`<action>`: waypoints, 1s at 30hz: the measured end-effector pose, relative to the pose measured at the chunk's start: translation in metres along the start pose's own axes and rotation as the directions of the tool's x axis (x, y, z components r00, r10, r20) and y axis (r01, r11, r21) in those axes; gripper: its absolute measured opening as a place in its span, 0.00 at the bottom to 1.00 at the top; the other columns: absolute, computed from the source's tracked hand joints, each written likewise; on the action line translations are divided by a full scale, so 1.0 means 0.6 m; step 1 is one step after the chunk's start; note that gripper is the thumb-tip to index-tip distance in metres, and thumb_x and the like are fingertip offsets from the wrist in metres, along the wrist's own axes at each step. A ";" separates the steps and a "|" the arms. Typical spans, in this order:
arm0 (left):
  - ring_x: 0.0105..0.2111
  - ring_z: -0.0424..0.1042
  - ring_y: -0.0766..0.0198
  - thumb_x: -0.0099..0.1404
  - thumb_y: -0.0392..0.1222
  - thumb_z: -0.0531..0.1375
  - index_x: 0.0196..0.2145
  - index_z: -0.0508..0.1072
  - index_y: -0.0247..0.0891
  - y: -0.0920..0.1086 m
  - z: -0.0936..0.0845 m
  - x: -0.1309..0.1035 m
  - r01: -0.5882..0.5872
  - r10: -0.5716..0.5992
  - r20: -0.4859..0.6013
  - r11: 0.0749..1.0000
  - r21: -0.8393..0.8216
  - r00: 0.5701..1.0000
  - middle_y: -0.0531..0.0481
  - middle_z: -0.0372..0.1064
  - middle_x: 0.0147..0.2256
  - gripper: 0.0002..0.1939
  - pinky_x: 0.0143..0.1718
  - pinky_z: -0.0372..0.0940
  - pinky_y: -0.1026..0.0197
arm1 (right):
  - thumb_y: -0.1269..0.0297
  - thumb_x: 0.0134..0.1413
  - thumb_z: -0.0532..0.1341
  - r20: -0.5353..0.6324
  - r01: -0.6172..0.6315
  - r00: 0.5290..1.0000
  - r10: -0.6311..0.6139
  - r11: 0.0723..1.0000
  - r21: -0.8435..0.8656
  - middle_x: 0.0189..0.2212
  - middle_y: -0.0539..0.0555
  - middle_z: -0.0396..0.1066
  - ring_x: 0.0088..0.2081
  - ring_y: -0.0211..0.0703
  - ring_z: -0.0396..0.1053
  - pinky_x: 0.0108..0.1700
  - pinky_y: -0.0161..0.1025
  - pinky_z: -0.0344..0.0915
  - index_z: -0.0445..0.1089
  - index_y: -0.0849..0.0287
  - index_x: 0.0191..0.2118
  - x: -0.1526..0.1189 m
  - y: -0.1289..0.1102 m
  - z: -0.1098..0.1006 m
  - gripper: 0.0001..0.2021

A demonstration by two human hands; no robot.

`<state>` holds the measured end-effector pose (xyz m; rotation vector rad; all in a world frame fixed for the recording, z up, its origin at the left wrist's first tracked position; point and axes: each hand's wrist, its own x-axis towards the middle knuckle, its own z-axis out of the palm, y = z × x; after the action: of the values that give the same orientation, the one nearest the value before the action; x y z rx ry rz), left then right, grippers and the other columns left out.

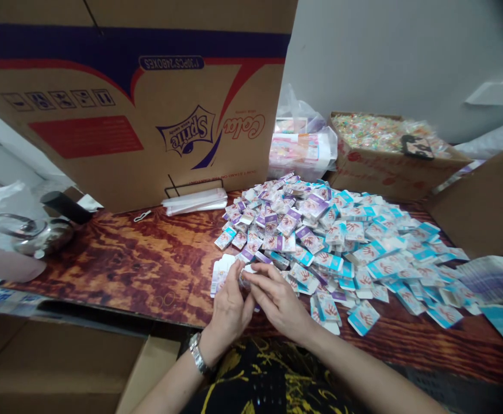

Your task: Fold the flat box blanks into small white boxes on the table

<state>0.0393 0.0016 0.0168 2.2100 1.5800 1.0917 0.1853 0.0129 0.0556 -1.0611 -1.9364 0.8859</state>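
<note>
Left hand [230, 303] and right hand [282, 300] together, fingertips pinched on a small, whitish, mostly hidden piece [246, 269] between them, beside flat white printed cardboard [219, 272]!

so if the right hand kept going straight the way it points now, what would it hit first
Most likely the left hand, which the right hand points towards. The small item between them might come first; depth is unclear.
</note>
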 end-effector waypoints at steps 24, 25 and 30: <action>0.55 0.62 0.50 0.62 0.31 0.51 0.63 0.35 0.24 0.004 -0.019 0.008 -0.209 0.209 0.026 0.943 0.260 0.978 0.26 0.55 0.57 0.37 0.50 0.65 0.52 | 0.66 0.59 0.54 0.021 -0.193 0.981 0.193 0.958 0.213 0.48 0.54 0.72 0.46 0.45 0.71 0.49 0.43 0.67 0.68 0.57 0.53 0.006 0.005 -0.003 0.17; 0.55 0.62 0.50 0.62 0.31 0.51 0.63 0.35 0.24 0.004 -0.018 0.008 -0.214 0.217 0.021 0.937 0.277 0.976 0.26 0.54 0.57 0.37 0.50 0.65 0.51 | 0.67 0.59 0.54 0.012 -0.198 0.980 0.200 0.956 0.218 0.48 0.55 0.72 0.46 0.45 0.71 0.50 0.43 0.67 0.68 0.57 0.52 0.006 0.004 -0.002 0.17; 0.57 0.58 0.48 0.63 0.31 0.49 0.63 0.34 0.24 0.007 -0.016 0.009 -0.225 0.235 0.004 0.927 0.301 0.972 0.26 0.51 0.59 0.36 0.50 0.65 0.50 | 0.68 0.59 0.53 -0.008 -0.167 0.985 0.173 0.959 0.231 0.54 0.55 0.66 0.55 0.45 0.63 0.59 0.44 0.58 0.66 0.58 0.55 -0.004 0.000 0.008 0.18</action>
<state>0.0367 0.0026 0.0285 2.6471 1.6235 1.0046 0.1823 0.0097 0.0526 -1.1055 -1.6896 1.1541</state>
